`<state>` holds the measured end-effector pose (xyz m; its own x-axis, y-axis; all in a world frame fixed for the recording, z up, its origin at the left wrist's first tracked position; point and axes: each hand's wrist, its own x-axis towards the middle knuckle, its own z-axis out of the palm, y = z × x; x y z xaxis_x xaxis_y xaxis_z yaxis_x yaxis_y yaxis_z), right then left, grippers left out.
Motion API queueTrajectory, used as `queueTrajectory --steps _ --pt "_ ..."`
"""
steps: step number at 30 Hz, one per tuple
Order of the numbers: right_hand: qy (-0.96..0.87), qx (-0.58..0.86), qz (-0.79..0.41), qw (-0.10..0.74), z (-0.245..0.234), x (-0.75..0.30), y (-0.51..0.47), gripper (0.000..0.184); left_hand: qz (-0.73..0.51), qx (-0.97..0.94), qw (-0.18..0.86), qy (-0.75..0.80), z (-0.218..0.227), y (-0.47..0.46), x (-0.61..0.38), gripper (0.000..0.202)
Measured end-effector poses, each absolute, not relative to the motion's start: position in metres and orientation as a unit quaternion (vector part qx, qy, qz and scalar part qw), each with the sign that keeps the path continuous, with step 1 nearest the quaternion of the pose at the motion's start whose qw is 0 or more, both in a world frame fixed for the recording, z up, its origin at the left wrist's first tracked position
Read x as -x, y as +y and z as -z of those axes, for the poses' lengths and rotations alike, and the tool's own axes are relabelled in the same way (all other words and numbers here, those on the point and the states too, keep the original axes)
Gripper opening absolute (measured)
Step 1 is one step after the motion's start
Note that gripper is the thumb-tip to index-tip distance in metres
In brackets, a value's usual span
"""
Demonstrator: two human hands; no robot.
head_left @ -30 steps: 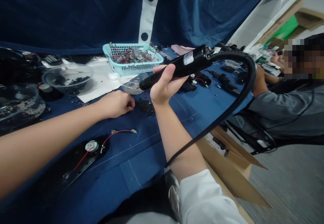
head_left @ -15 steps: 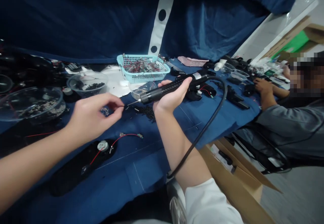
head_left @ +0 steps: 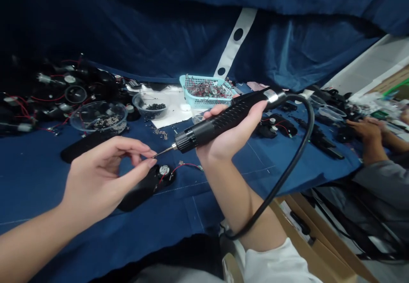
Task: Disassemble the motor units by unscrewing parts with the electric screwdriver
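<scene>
My right hand [head_left: 233,134] is wrapped round a black electric screwdriver [head_left: 223,119], held level with its bit pointing left and its thick black cable [head_left: 287,163] looping down past my forearm. My left hand [head_left: 102,176] is raised above the blue cloth, thumb and fingers pinched together right at the bit's tip [head_left: 156,154]; what they pinch is too small to make out. Below both hands lies a black plastic part with a small round speaker and red wires [head_left: 159,174].
A light blue basket of wired parts [head_left: 206,90] stands at the back, two clear bowls [head_left: 99,116] to its left, and a heap of black parts at far left [head_left: 47,91]. Another person's hands [head_left: 367,129] work at the right. Cardboard boxes [head_left: 322,236] stand below the table's edge.
My left hand rose from the pile of small black pieces on the cloth and came up to the screwdriver's bit. The screwdriver swung lower and level, and the view shifted left.
</scene>
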<state>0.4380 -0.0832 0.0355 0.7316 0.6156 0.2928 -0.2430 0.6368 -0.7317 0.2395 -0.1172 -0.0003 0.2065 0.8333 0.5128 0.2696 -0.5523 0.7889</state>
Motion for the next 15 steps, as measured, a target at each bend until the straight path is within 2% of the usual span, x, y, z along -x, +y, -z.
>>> queueTrajectory --steps 3,7,15 --pt "-0.319 0.329 -0.2 0.866 -0.039 -0.433 -0.088 0.052 -0.518 -0.706 0.298 0.38 0.002 -0.12 -0.235 0.011" --pt "-0.314 0.318 -0.197 0.873 -0.043 -0.427 -0.091 0.047 -0.51 -0.696 0.32 0.39 0.005 -0.12 -0.232 0.011" --pt "-0.295 0.334 -0.212 0.869 -0.045 -0.421 -0.093 0.053 -0.525 -0.665 0.337 0.411 0.01 -0.118 -0.229 0.014"
